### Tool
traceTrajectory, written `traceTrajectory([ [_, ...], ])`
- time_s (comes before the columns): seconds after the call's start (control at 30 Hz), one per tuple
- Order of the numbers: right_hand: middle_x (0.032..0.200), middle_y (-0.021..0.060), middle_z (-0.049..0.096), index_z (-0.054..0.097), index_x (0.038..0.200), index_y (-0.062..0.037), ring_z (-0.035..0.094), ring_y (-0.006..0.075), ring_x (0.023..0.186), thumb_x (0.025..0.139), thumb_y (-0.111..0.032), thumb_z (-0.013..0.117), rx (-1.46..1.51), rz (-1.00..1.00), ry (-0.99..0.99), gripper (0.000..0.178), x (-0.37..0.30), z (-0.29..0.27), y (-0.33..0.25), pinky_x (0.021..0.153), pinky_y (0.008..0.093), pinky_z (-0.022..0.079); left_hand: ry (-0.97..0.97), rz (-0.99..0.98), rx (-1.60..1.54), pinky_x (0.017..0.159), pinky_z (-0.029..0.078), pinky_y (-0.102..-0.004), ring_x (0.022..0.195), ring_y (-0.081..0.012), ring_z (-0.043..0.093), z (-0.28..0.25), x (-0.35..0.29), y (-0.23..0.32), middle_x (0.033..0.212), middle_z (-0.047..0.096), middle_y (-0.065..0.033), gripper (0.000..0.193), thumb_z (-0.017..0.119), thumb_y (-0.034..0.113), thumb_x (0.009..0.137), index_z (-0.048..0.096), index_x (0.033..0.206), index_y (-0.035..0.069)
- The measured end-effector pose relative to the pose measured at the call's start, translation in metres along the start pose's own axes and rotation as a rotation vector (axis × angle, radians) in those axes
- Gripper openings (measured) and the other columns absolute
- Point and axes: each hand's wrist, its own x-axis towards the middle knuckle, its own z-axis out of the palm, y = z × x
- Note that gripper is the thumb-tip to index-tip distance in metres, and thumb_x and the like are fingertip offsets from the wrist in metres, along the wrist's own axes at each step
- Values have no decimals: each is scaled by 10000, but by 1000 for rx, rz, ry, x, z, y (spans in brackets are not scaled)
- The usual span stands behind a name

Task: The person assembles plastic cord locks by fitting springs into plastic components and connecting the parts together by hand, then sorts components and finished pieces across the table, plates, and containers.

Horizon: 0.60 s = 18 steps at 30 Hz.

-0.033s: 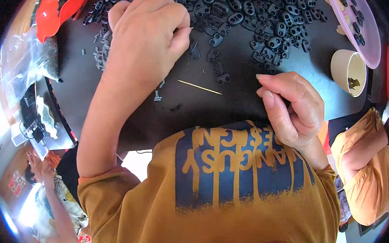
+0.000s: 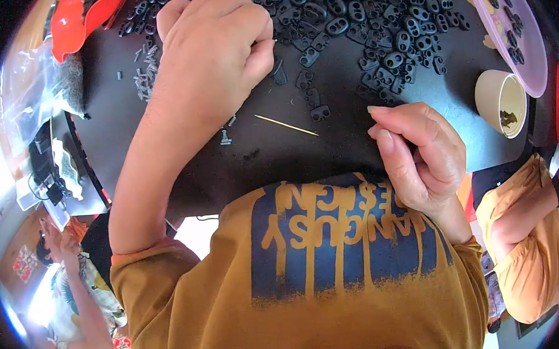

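My left hand (image 2: 218,53) is closed, back of the hand up, at the near left edge of a pile of black two-hole cord-lock parts (image 2: 337,25). Its fingers curl away from view, so anything in them is hidden. Small metal springs (image 2: 145,74) lie beside it, and a few more (image 2: 226,137) sit under the wrist. To the right, my right hand (image 2: 425,149) hovers near the table's front edge. Its thumb and fingertips are drawn together; I cannot make out anything between them. A wooden toothpick (image 2: 286,125) lies between my hands.
On the right stand a pale cup (image 2: 489,101) with dark bits inside and a pink tray (image 2: 531,57) holding several black parts. A red scoop-like container (image 2: 69,27) and a clear plastic bag (image 2: 25,94) are at left. Other people sit on both sides.
Both hands keep nearly the same place and shape. The parts and the toothpick show only a very slight shift in the picture.
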Motion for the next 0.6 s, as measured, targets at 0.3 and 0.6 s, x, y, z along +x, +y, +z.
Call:
traceTrajectory([
  [0.3, 738, 86, 607, 602, 951, 40, 566, 112, 571, 761, 29, 625, 324, 346, 13, 192, -6, 4, -15, 493, 220, 431, 172, 92, -81, 768, 350, -345, 800, -216, 546, -12, -12, 15, 777, 566, -32, 129, 627, 76, 593, 534, 677, 108],
  [0.6, 774, 8, 615, 620, 950, -22, 521, 18, 579, 861, -93, 584, 1000, 833, -84, 119, 3, -1, -25, 513, 153, 422, 443, 208, -320, 655, 360, -319, 658, -198, 521, 1, -25, 60, 715, 536, -2, 236, 683, 91, 510, 538, 692, 129],
])
